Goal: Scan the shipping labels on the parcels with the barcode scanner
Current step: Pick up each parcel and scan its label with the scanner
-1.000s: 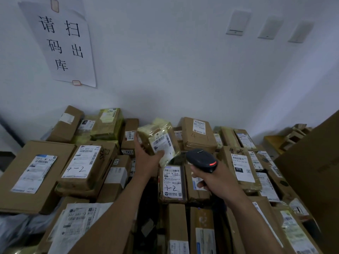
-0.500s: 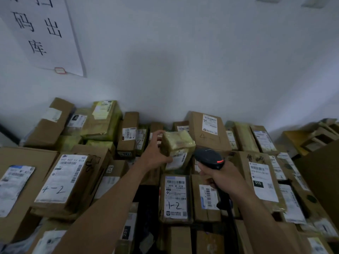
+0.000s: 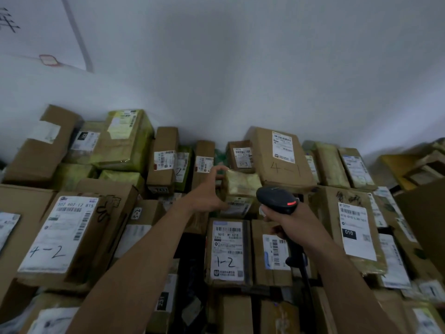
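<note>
Holding the small yellow parcel (image 3: 242, 184) among the boxes (image 3: 228, 251) near the wall with the left hand (image 3: 207, 191), fingers curled round its side. Gripping the barcode scanner (image 3: 277, 200) in the right hand (image 3: 298, 225), fingers wrapped on the handle, red light on, just beside that parcel. Probably lots left to do: many labelled boxes around. No telling the scanned ones from the rest.

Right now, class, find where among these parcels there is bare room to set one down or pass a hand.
Only a dark gap left of the 1-2 box, partly under the left forearm, running toward the camera. Elsewhere boxes lie edge to edge or overlap, tightest where the left hand holds the yellow-taped parcel beside the 4-1 box.
</note>
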A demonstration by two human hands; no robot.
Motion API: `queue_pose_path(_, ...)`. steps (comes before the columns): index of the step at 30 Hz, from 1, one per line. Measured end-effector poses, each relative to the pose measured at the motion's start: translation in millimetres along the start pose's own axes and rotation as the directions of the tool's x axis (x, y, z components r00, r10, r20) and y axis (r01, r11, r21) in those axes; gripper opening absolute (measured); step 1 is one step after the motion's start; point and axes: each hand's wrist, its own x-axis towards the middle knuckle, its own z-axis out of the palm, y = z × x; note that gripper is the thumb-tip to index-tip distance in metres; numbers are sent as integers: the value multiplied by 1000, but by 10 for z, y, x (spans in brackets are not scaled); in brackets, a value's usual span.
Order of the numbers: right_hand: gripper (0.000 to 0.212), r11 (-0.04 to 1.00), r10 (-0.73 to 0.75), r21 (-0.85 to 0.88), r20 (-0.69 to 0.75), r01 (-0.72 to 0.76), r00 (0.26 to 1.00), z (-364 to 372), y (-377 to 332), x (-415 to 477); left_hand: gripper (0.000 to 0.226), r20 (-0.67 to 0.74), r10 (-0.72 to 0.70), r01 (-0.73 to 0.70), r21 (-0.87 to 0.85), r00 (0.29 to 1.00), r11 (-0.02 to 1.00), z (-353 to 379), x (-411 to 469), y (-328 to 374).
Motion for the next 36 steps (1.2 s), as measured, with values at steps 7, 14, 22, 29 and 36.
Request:
queue_pose_path(7,25,1000,5,-16,11,-5,1000,38,-1,-9,112,-24,60,-60,0,998,998,-44,-53,23)
queue_pose_path(14,25,1000,-1,-18,32,1,999,39,-2,-48,104,-34,100,-100,-4,994,995,64,-104,-23)
queue_pose_path(22,26,1000,2,-17,26,-2,1000,48,-14,-61,106,-80,180,-180,18,980,984,103,-178,-90)
queue_pose_path(29,28,1000,4,-22,19,-4,1000,70,-47,-77,98,-47,155,-157,-42,987,987,144,-171,-54)
queue_pose_path(36,38,975,-206,-115,-155,190,966,224,-137,-9,84,-125,40,-78,-318,991,945,327,-299,-51)
